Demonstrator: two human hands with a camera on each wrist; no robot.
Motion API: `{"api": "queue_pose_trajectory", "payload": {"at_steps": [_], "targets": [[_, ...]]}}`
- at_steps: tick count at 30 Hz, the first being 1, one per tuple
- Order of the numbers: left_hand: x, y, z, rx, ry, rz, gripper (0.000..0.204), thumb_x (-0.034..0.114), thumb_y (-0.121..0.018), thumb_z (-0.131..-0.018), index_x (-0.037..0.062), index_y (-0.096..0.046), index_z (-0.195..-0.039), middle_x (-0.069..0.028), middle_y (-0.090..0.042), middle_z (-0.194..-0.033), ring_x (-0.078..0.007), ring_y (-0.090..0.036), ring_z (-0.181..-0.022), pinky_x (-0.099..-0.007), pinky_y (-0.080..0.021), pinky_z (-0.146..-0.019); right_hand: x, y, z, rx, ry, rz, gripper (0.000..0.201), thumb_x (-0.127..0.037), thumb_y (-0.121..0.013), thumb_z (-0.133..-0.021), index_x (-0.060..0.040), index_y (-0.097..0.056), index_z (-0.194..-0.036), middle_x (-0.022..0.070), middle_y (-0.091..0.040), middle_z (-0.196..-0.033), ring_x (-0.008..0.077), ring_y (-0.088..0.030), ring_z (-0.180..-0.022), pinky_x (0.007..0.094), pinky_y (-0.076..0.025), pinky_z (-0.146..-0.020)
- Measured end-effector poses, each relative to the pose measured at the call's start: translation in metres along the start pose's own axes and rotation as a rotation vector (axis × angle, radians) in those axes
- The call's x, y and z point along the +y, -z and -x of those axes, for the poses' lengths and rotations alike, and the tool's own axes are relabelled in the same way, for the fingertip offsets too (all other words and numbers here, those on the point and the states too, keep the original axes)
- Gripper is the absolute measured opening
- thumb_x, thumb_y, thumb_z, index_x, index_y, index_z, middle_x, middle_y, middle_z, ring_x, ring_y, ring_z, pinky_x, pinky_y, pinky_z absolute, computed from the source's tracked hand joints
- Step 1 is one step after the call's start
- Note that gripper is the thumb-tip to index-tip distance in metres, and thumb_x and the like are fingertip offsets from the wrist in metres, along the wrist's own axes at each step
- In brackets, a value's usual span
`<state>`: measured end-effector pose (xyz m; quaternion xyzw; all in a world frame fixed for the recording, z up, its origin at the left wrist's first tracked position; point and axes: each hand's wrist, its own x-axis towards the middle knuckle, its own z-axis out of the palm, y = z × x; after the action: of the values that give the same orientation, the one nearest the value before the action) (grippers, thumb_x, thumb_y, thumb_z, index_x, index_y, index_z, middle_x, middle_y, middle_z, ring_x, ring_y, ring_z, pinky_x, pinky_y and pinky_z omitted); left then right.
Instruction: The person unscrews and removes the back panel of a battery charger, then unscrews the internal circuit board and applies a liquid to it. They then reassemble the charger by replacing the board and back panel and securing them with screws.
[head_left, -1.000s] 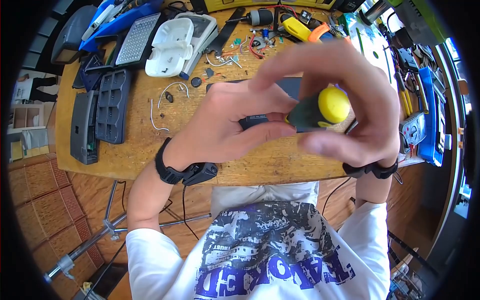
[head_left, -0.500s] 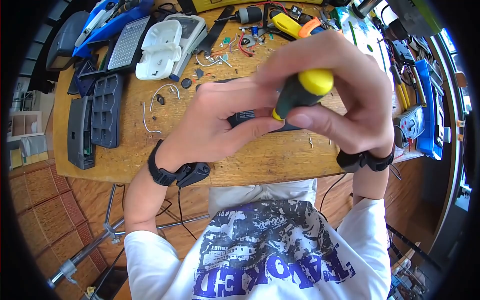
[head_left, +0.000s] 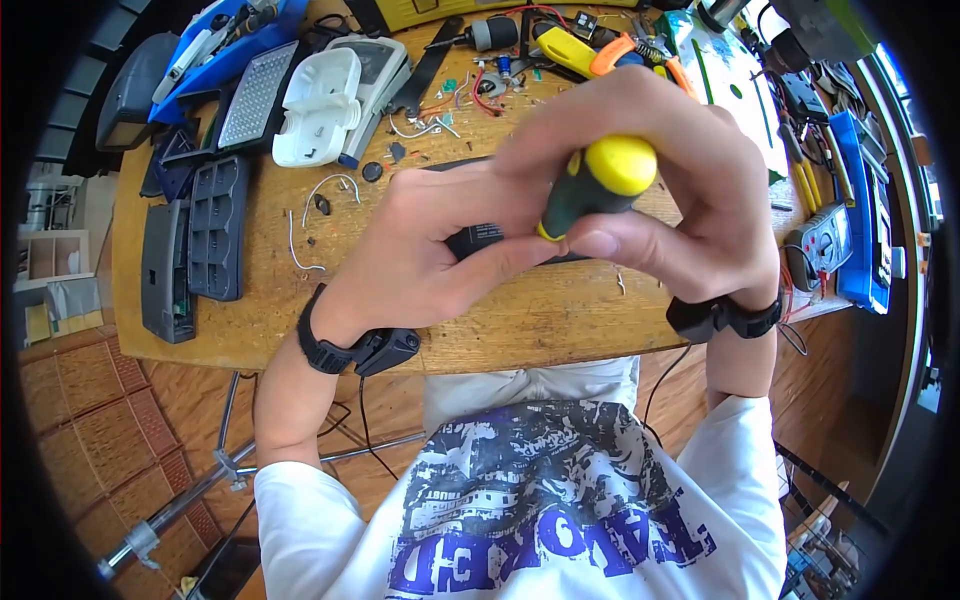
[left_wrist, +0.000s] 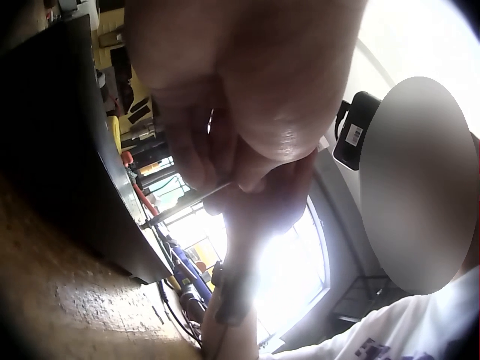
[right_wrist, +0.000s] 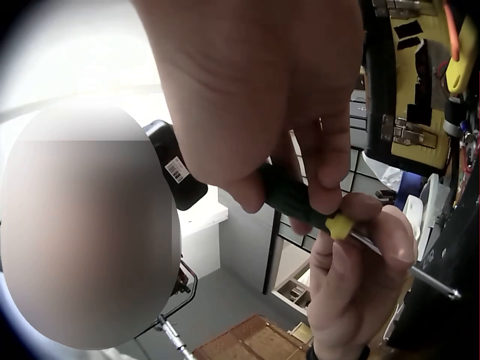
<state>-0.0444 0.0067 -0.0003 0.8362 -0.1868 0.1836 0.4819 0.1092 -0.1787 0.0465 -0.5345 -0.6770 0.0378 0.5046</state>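
A screwdriver with a yellow-capped, dark green handle (head_left: 621, 165) is gripped by the right hand (head_left: 700, 190), fingers curled round the handle. Its metal shaft (right_wrist: 424, 279) shows in the right wrist view, with the thumb and a finger of the left hand (right_wrist: 349, 285) pinching it just below the yellow collar (right_wrist: 339, 226). Beneath the hands in the head view lies a black device (head_left: 474, 238) with small printed text, mostly hidden. The left wrist view shows the shaft's tip close to a dark panel (left_wrist: 67, 150).
Left on the wooden bench (head_left: 500, 330) stand a compartmented dark tray (head_left: 217, 230) and a dark case (head_left: 165, 270). Behind are an open white box (head_left: 318, 105), loose wires and scraps, and a cordless tool (head_left: 492, 34). A multimeter (head_left: 826, 240) and blue bin (head_left: 862, 215) are at right.
The right hand has come down and left toward the left hand, and the screwdriver handle has moved with it. Over the last half second the hands have barely moved.
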Motion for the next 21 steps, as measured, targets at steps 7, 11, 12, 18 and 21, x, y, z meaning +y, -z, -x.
{"api": "queue_pose_trajectory", "payload": {"at_steps": [7, 11, 12, 18, 21], "targets": [[0.002, -0.005, 0.000, 0.045, 0.084, -0.084, 0.029, 0.013, -0.088, -0.086, 0.0037, -0.078, -0.112, -0.0106, -0.078, -0.095, -0.0262, -0.078, -0.084, -0.0323, -0.059, -0.076, -0.017, -0.008, -0.002, 0.039, -0.135, 0.336, 0.063, -0.036, -0.106, -0.069, 0.0007, -0.072, -0.108, 0.0070, -0.074, -0.089, 0.0177, -0.073, -0.081, 0.0285, -0.057, -0.071], [0.001, 0.002, 0.000, 0.011, 0.018, -0.011, 0.023, 0.011, -0.086, -0.088, 0.0028, -0.077, -0.107, -0.0090, -0.075, -0.089, -0.0252, -0.075, -0.079, -0.0337, -0.056, -0.070, -0.011, -0.002, -0.008, -0.084, -0.062, 0.014, 0.074, -0.039, -0.099, -0.080, 0.0051, -0.069, -0.130, 0.0139, -0.076, -0.110, 0.0233, -0.077, -0.094, 0.0323, -0.059, -0.085], [0.001, 0.002, 0.000, 0.017, 0.015, -0.017, 0.023, 0.011, -0.086, -0.088, 0.0028, -0.077, -0.107, -0.0090, -0.075, -0.089, -0.0252, -0.075, -0.079, -0.0337, -0.056, -0.070, -0.010, 0.002, -0.006, -0.088, -0.054, 0.015, 0.074, -0.039, -0.099, -0.080, 0.0051, -0.069, -0.130, 0.0139, -0.076, -0.110, 0.0233, -0.077, -0.094, 0.0323, -0.059, -0.085], [0.008, -0.008, -0.003, 0.043, 0.097, 0.124, 0.022, 0.009, -0.085, -0.090, 0.0032, -0.079, -0.110, -0.0083, -0.076, -0.089, -0.0237, -0.073, -0.077, -0.0326, -0.058, -0.074, 0.000, -0.002, 0.003, 0.071, -0.095, 0.166, 0.057, -0.030, -0.103, -0.077, 0.0006, -0.066, -0.108, 0.0053, -0.067, -0.093, 0.0166, -0.070, -0.079, 0.0306, -0.055, -0.072], [0.003, -0.007, 0.000, 0.025, 0.116, 0.044, 0.022, 0.009, -0.082, -0.093, 0.0032, -0.079, -0.114, -0.0098, -0.078, -0.092, -0.0255, -0.076, -0.080, -0.0336, -0.059, -0.076, -0.008, -0.008, 0.003, 0.084, -0.185, 0.182, 0.054, -0.022, -0.104, -0.075, -0.0031, -0.063, -0.104, 0.0023, -0.063, -0.094, 0.0124, -0.067, -0.086, 0.0279, -0.050, -0.073]]}}
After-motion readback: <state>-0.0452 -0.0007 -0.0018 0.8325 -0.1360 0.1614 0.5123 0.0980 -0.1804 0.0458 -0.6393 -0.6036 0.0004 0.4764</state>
